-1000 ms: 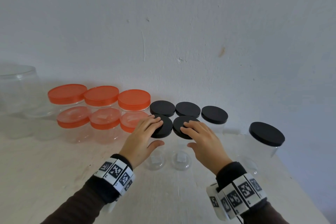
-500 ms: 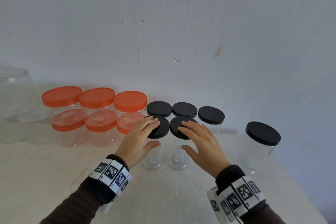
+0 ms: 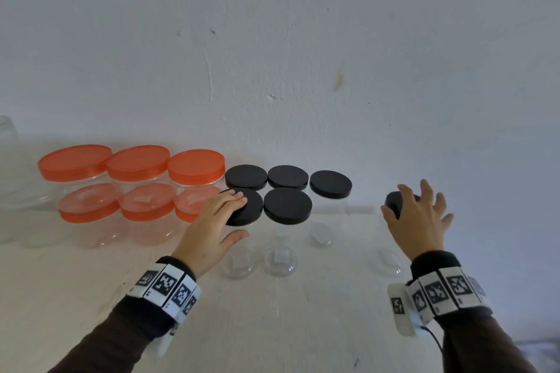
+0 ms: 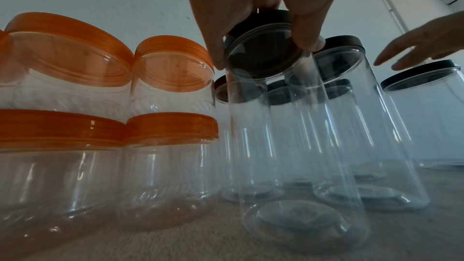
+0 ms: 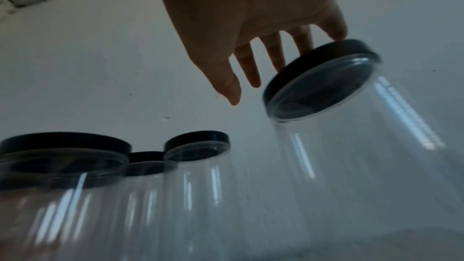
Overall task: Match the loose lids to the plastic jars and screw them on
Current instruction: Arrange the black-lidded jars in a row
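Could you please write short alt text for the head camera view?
A person's left hand rests on a black jar lid while the right hand reaches over a separate black-lidded jar. Orange-lidded jars and more black-lidded jars stand on a pale table against a white wall.

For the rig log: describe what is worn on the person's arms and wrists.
Both arms wear dark brown long sleeves. The left wrist carries a black band faced with white tiles printed with square black-and-white markers. The right wrist has a matching band, plus a white block on its inner side with a thin black cable trailing from it. No gloves or rings show.
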